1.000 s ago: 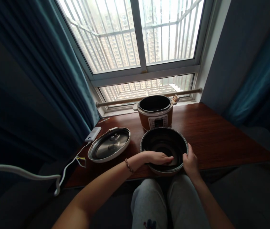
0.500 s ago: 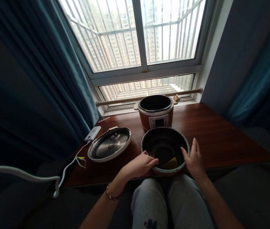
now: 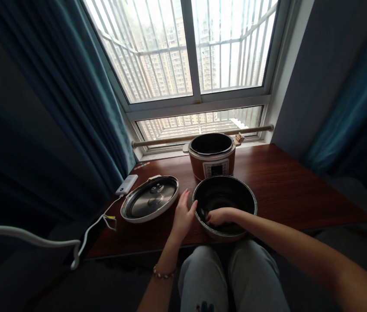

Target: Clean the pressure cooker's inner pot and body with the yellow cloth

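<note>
A round black inner pot (image 3: 225,190) with a pale rim stands at the table's near edge, right in front of my knees. My left hand (image 3: 184,216) is at its left side, fingers stretched out and apart, the thumb at the rim. Reaching in over the pot's right rim, my right hand (image 3: 220,216) is down inside against the left inner wall. Its fingers are curled and closed, and what they hold is hidden. No yellow piece shows inside the pot now.
Behind the pot stands a brown-and-white electric cooker (image 3: 196,167) without its lid. To the left lie a round lid (image 3: 152,197), its shiny underside up, and a white box-like device (image 3: 127,184) with a white cable (image 3: 88,234). A barred window rises behind the wooden table (image 3: 287,186).
My right hand has moved from the pot's right outer side into the pot. My left hand has left the inside for the left rim. The yellow piece is out of sight.
</note>
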